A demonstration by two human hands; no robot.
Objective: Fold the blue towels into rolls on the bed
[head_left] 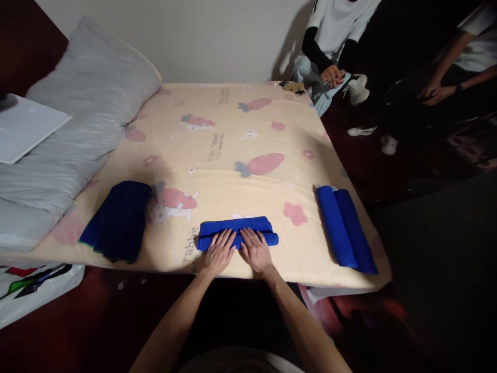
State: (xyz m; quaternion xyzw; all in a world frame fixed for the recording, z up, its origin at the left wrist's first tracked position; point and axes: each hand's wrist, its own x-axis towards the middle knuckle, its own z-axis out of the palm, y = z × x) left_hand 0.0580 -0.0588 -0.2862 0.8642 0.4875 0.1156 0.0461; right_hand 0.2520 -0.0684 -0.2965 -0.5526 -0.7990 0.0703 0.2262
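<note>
A blue cloth point(236, 224), partly rolled, lies crosswise near the front edge of the bed. My left hand point(221, 250) rests flat on its left half, fingers stretched out. Beside it, my right hand point(255, 248) lies palm down on the right half, its fingers also extended. Neither hand is closed round the cloth; the palms hide part of its near edge. Toward the right edge of the bed are two blue rolls point(345, 228) side by side. On the left, a flat stack of dark blue cloths point(120, 220) is fanned out.
The bed point(233, 191) has a cream, carrot-patterned cover. A grey quilt point(89, 93) with a white board point(29, 127) on it lies at the left. Two people point(332, 46) sit beyond the right side. A white plastic bag point(58, 290) is below the left front edge.
</note>
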